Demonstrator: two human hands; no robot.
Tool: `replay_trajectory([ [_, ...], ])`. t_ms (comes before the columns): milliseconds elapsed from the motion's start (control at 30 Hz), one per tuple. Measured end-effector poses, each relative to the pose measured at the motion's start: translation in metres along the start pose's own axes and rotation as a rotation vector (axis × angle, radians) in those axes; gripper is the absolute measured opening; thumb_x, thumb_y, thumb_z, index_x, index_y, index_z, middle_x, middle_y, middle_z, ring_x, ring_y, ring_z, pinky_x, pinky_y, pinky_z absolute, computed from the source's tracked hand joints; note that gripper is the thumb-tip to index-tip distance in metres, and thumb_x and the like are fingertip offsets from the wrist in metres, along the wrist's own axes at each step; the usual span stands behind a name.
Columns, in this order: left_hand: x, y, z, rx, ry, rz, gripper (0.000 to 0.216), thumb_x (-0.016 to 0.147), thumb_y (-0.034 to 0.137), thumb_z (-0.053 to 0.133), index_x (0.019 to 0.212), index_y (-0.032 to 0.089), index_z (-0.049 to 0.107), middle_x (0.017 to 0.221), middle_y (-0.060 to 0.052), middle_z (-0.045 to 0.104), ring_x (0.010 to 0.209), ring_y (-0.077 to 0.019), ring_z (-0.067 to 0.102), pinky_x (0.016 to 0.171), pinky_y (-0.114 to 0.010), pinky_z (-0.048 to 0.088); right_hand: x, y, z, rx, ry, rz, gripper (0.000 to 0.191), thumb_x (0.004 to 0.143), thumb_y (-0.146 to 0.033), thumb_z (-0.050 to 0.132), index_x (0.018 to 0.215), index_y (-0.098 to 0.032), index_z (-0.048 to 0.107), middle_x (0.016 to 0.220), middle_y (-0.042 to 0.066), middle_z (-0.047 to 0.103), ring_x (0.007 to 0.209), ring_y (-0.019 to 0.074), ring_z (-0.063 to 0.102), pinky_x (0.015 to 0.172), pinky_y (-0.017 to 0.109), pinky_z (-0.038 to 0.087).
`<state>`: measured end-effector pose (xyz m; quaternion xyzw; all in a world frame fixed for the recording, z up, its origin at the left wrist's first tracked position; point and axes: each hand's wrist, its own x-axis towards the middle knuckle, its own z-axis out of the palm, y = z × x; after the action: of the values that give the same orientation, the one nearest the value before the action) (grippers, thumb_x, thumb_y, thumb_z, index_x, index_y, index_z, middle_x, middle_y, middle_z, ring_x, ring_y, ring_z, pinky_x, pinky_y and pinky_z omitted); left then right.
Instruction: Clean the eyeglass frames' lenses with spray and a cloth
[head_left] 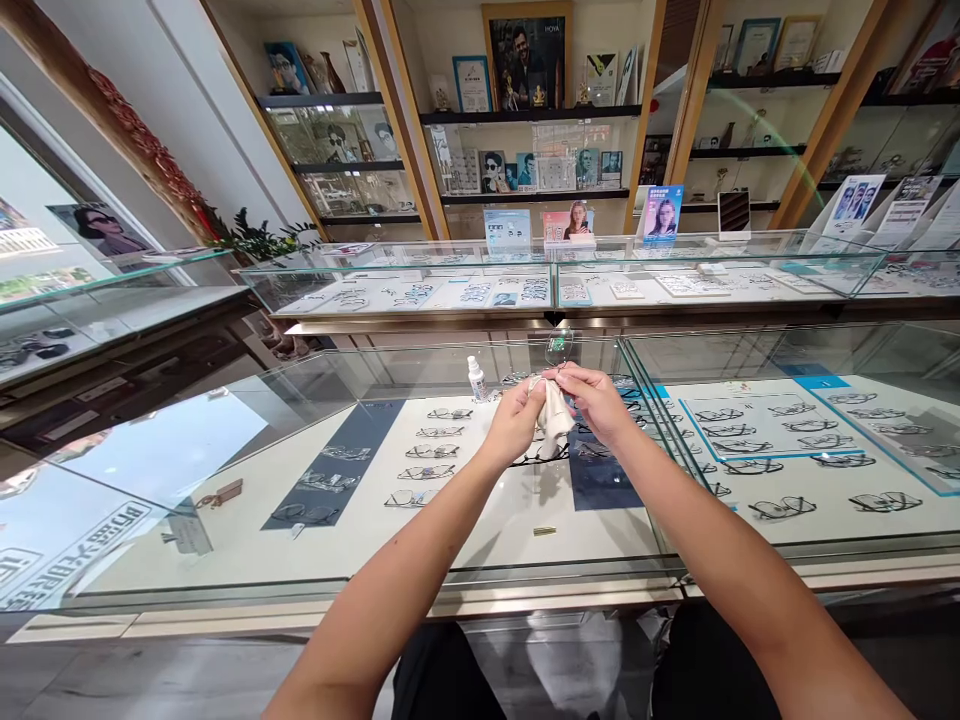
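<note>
Hidden first: most of the eyeglasses (559, 346) sit behind the fingers and cloth (556, 415). One lens shows clearly; can't make out the other lens or the temples. Right fingertips overlap the cloth edge, so the exact grip point is unclear. Both forearms run off the bottom of frame. Frames in the glass display case (501, 520) directly under the hands are partly blocked; reflections wash out its left end. Label on the white spray bottle (477, 381) too small to read.

Eyeglasses: held up over the case top, just beyond the fingertips. Visible lens is clear, rounded, thin-rimmed, with a green glint. Rim material: can't tell.

Cloth: off-white, soft, bunched at the top, loose folds hanging below the hands.

Left hand (517, 420): thumb and fingers pinched on the cloth. Right hand (598, 402): thumb and fingers closed on the near side of the eyeglasses, touching the cloth. Hands nearly meet.

Bottle stands upright, left of and beyond the left hand. Small gold-coloured strip (544, 531) lies nearer the wearer.
</note>
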<state>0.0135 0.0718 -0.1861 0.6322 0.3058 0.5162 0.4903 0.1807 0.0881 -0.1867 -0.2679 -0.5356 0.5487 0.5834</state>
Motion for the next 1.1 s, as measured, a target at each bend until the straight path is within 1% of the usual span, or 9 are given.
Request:
replay_trajectory([
  [100,0.001,0.0,0.0,0.0,-0.056,0.05,0.069,0.088,0.08,0.075,0.111,0.015,0.078,0.089,-0.009,0.08,0.092,-0.0261,0.074,0.082,-0.035,0.056,0.002,-0.001,-0.001,0.08,0.036,0.104,0.03,0.076,-0.049,0.093,0.088,-0.022,0.087,0.078,0.0,0.069,0.055,0.0089,0.037,0.05,0.028,0.032],
  [200,-0.001,0.0,0.003,-0.069,-0.129,-0.014,0.07,0.085,0.072,0.083,0.125,0.015,0.074,0.094,-0.009,0.081,0.083,-0.0246,0.074,0.078,-0.035,0.058,0.002,-0.002,0.0,0.147,0.06,0.149,0.032,0.073,-0.049,0.096,0.086,-0.023,0.083,0.062,-0.005,0.059,0.049,0.0083,0.029,0.045,0.027,0.029],
  [333,-0.006,0.0,0.007,-0.029,-0.036,-0.037,0.066,0.089,0.069,0.08,0.127,0.016,0.07,0.079,-0.004,0.074,0.063,-0.0179,0.062,0.062,-0.03,0.051,-0.001,-0.002,0.006,0.152,0.046,0.136,0.035,0.07,-0.052,0.097,0.082,-0.024,0.08,0.077,-0.001,0.073,0.054,0.0118,0.048,0.048,0.028,0.042],
  [433,-0.006,0.002,0.005,0.074,0.087,0.04,0.057,0.092,0.069,0.076,0.112,0.016,0.074,0.074,-0.001,0.069,0.068,-0.0178,0.06,0.067,-0.03,0.049,-0.003,-0.003,0.011,0.094,0.047,0.059,0.033,0.07,-0.051,0.098,0.079,-0.025,0.08,0.096,0.002,0.081,0.08,0.0186,0.067,0.071,0.032,0.056],
  [567,-0.005,0.003,0.001,0.172,0.177,0.088,0.061,0.095,0.077,0.067,0.093,0.017,0.075,0.073,-0.002,0.066,0.07,-0.0171,0.055,0.069,-0.03,0.045,-0.004,-0.005,0.013,0.059,0.03,-0.001,0.029,0.07,-0.048,0.098,0.076,-0.025,0.081,0.094,0.002,0.081,0.094,0.0204,0.07,0.088,0.033,0.057],
  [733,-0.005,0.001,0.0,0.112,-0.06,0.061,0.068,0.1,0.08,0.056,0.111,0.015,0.074,0.086,-0.009,0.076,0.078,-0.0228,0.066,0.071,-0.033,0.052,-0.002,-0.01,0.008,0.135,0.05,0.089,0.033,0.068,-0.05,0.098,0.077,-0.023,0.08,0.089,0.001,0.079,0.061,0.0121,0.056,0.047,0.025,0.04],
  [833,-0.004,-0.003,0.001,0.03,-0.181,0.058,0.065,0.097,0.074,0.069,0.127,0.016,0.068,0.094,-0.01,0.079,0.081,-0.0232,0.07,0.073,-0.033,0.056,-0.001,-0.012,0.005,0.16,0.058,0.143,0.035,0.067,-0.05,0.098,0.08,-0.023,0.08,0.086,0.0,0.077,0.05,0.0082,0.046,0.04,0.025,0.03],
  [967,-0.002,-0.008,-0.002,0.09,-0.016,0.045,0.062,0.095,0.077,0.069,0.111,0.017,0.069,0.075,-0.002,0.07,0.06,-0.015,0.057,0.057,-0.026,0.045,-0.002,-0.008,0.007,0.116,0.03,0.137,0.039,0.068,-0.055,0.099,0.084,-0.023,0.082,0.092,0.003,0.081,0.073,0.0162,0.067,0.062,0.029,0.055],
  [1100,0.001,-0.01,-0.005,0.176,0.144,0.077,0.069,0.097,0.086,0.055,0.089,0.018,0.068,0.065,0.0,0.063,0.058,-0.0148,0.053,0.056,-0.027,0.042,-0.003,-0.003,0.01,0.085,0.031,0.084,0.038,0.068,-0.055,0.1,0.082,-0.025,0.083,0.102,0.004,0.082,0.095,0.0197,0.07,0.087,0.033,0.059],
])
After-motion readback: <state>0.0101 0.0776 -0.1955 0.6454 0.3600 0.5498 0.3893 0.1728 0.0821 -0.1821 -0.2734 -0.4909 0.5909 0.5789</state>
